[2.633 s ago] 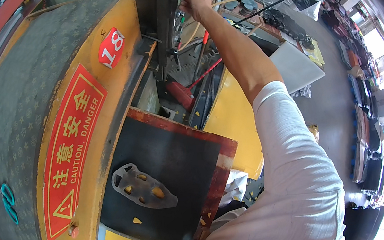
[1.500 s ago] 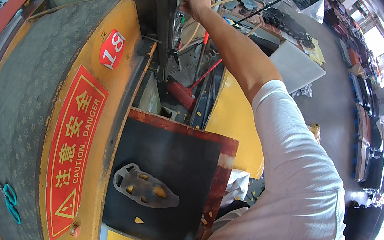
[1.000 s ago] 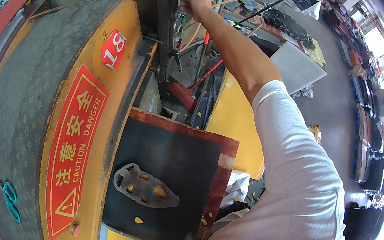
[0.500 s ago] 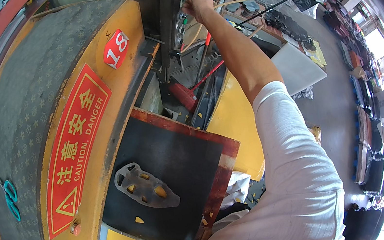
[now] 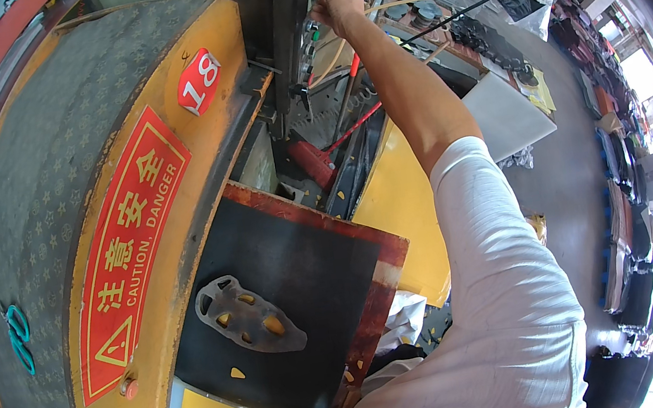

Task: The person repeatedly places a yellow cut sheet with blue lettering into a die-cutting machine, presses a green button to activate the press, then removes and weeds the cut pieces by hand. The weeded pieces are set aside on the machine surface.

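Note:
My right arm, in a white short sleeve, stretches up to the far side of the yellow press machine. There my right hand [image 5: 338,10] is closed, its fingers bent against a control panel [image 5: 315,37] with small buttons on a dark upright post. Whatever the fingertips grip is hidden. My left hand is out of view. Below the arm, a dark cutting board [image 5: 313,289] with a worn red-brown edge carries a grey shoe-upper-shaped piece [image 5: 250,316] with several cutouts, yellow showing in some. Beside it lies a small yellow scrap [image 5: 237,372].
Left stands the machine's yellow body [image 5: 212,45] with a red warning label [image 5: 133,256], red and green buttons, and teal-handled scissors [image 5: 19,339] on its patterned top. Yellow sheets [image 5: 402,210] flank the board. Behind it leans a red-handled tool [image 5: 313,164]. A dark rod and a hose cross the far right.

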Demonstrator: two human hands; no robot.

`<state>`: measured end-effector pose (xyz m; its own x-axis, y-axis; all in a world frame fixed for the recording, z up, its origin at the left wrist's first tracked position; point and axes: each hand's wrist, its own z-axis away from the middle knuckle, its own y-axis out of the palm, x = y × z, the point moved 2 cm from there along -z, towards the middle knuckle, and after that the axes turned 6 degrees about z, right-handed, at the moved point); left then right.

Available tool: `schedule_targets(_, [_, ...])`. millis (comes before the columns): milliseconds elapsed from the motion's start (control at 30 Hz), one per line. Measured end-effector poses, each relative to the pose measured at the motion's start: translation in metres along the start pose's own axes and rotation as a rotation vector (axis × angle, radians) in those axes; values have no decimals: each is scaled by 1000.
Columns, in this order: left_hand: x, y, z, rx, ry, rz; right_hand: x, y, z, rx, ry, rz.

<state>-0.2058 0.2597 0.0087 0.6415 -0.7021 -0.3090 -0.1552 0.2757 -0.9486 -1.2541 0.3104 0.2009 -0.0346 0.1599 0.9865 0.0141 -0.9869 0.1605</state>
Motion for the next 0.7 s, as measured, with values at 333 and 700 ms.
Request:
schedule_targets(333, [1,-4,11,8,-1,8,0,0,-2,-3,1,-2])
schedule_targets(700, [-1,-36,78,57,63,39,-7,-19,-6,108,-161,424])
